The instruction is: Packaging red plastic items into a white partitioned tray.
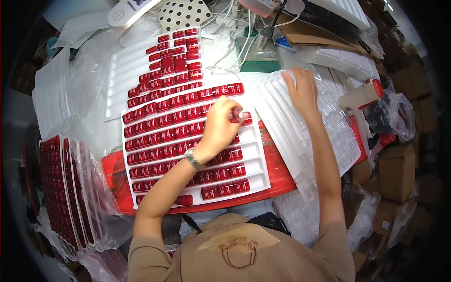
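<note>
A white ridged tray (260, 175) lies before me, with rows of small red bottles (176, 116) in its grooves. My left hand (220, 123), wearing a watch (191, 157), reaches over the tray's right side. Its fingers close on a small red bottle (235, 116) at the right end of the second row from the top; the fingers partly hide it. On the right, my right hand (303, 88) rests at the far end of a white plastic tray (291, 136), its thumb and fingers apart. Clear plastic covers part of that tray.
Behind the front tray, another white tray (123, 77) carries more red bottles. Filled trays (58, 188) stand upright at the left in plastic film. A white cylindrical container with a red end (361, 95) lies at right. Cables (244, 47) and a green box (260, 61) sit at the back.
</note>
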Available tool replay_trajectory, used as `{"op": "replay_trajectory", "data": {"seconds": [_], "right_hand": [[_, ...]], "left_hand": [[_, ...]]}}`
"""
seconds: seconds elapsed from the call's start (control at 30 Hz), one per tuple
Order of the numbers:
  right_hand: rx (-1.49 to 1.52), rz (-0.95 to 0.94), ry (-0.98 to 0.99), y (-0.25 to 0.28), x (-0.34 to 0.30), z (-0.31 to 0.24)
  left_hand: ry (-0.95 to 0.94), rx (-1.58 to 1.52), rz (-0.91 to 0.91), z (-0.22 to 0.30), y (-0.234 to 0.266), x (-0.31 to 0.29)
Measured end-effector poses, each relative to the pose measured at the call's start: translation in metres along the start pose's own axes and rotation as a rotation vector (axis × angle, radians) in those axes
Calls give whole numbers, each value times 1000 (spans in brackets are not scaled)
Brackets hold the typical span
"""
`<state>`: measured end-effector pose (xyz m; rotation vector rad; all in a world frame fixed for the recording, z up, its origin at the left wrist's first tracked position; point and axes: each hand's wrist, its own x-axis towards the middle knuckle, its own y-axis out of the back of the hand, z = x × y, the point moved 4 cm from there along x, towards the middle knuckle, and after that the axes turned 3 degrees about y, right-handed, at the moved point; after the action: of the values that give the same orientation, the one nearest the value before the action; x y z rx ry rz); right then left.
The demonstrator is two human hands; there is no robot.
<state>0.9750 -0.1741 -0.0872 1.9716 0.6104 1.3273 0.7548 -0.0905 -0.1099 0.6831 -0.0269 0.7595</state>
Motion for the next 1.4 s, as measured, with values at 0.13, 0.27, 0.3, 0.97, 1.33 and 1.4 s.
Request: {"op": "replay_trajectory", "data": {"seconds": [0.13, 0.27, 0.3, 0.97, 1.33, 1.4], "right_hand": [[-585, 13, 179, -70, -16, 55], [-90, -163, -98, -55, -6, 48], [414, -168, -324, -41, -9, 40], [739, -287, 30, -9, -27, -58], [-623, -359, 77, -67, -3, 108], [-429, -328, -41, -63, 8, 100]], "left_hand": [[-158, 532, -63, -13, -50, -4], [-193, 377, -42, -17, -37, -1], [-225, 275, -3, -13, -35, 1], [40, -373, 256, -16, -14, 7], [-157, 271, 81, -49, -16, 61], [-191, 180, 132, -53, -5, 65]]}}
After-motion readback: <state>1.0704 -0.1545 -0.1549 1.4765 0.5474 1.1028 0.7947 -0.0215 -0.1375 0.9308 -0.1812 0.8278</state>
